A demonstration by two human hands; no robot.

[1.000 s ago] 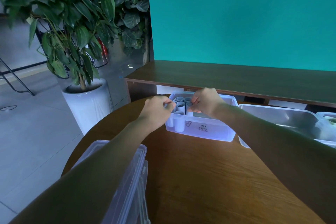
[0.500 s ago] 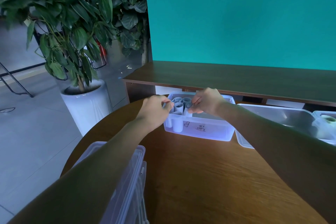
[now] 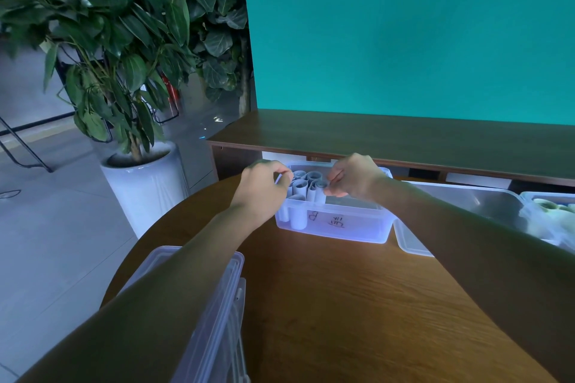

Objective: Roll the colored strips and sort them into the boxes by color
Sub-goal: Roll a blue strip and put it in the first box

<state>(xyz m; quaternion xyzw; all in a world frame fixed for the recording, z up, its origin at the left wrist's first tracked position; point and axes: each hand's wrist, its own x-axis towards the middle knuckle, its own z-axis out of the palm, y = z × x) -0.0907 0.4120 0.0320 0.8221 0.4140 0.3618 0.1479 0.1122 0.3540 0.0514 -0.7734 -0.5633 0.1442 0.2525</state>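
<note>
Two hands: both over the clear box (image 3: pixel 342 224) at the table's (image 3: pixel 342 305) far edge.
Left hand (image 3: pixel 259 188): fingers curled at box's left rim, tips pinched together; what they pinch, cannot tell.
Right hand (image 3: pixel 354 176): fingers clamped on top of one rolled strip (image 3: pixel 318 190).
Rolled strips (image 3: pixel 300 186): standing upright, packed in box's left end, between the hands.
Second box (image 3: pixel 460 205): just right of the first.
Lids (image 3: pixel 214 314): stacked near left, under left forearm.
</note>
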